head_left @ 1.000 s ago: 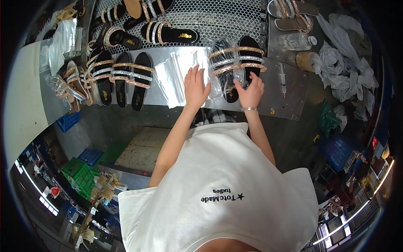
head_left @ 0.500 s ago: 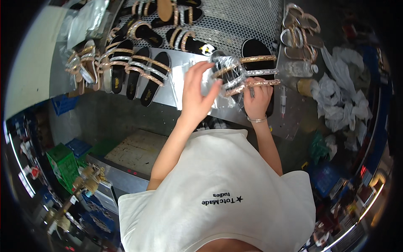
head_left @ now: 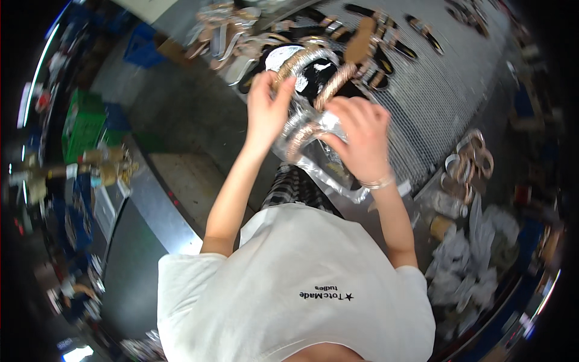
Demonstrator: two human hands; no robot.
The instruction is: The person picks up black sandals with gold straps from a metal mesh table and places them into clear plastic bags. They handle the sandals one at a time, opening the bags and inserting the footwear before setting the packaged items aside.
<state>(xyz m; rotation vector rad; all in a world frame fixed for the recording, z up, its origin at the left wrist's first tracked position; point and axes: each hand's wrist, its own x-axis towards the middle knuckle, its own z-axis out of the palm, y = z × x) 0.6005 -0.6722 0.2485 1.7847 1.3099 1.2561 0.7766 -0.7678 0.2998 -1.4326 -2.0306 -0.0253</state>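
Glittery sandal, between fingers, blurred — apparently touching

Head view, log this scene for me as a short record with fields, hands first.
Left hand: at a gold strap, grip blurred
Right hand: beside a pink strap, grip blurred
Below hands: sandal in clear plastic
Beyond: mesh surface, more sandals
Right side: bottle, crumpled plastic
Left side: green crate, blue crate
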